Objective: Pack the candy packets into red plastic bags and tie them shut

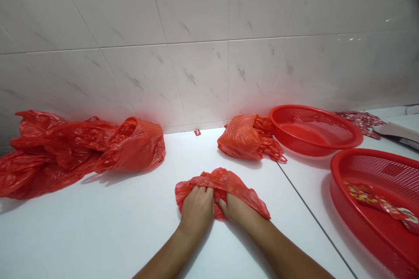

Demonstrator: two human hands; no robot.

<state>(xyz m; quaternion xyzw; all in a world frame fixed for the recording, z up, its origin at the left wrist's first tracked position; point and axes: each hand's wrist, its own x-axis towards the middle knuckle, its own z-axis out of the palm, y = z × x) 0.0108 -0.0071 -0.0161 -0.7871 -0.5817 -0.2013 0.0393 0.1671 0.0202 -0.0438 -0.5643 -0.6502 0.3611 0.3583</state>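
Note:
A thin red plastic bag (229, 179) lies crumpled on the white tabletop in front of me, its mouth turned toward me. My left hand (198, 205) grips the near left part of the bag, fingers curled over the plastic. Inside the mouth is my right hand (231, 207), with a fold of the bag draped over its back and wrist. Only its thumb side shows; the other fingers are hidden, so what they touch cannot be seen. Behind my hands, a filled red plastic bag (240, 137) rests near the wall.
Crumpled red plastic bags (70, 152) lie along the wall at left. On the right stand a red basket (314, 150) and a nearer red basket (356, 222) with colourful packets (376, 202) in it. A small red packet (197, 132) and a patterned red cloth (360, 121) lie by the wall.

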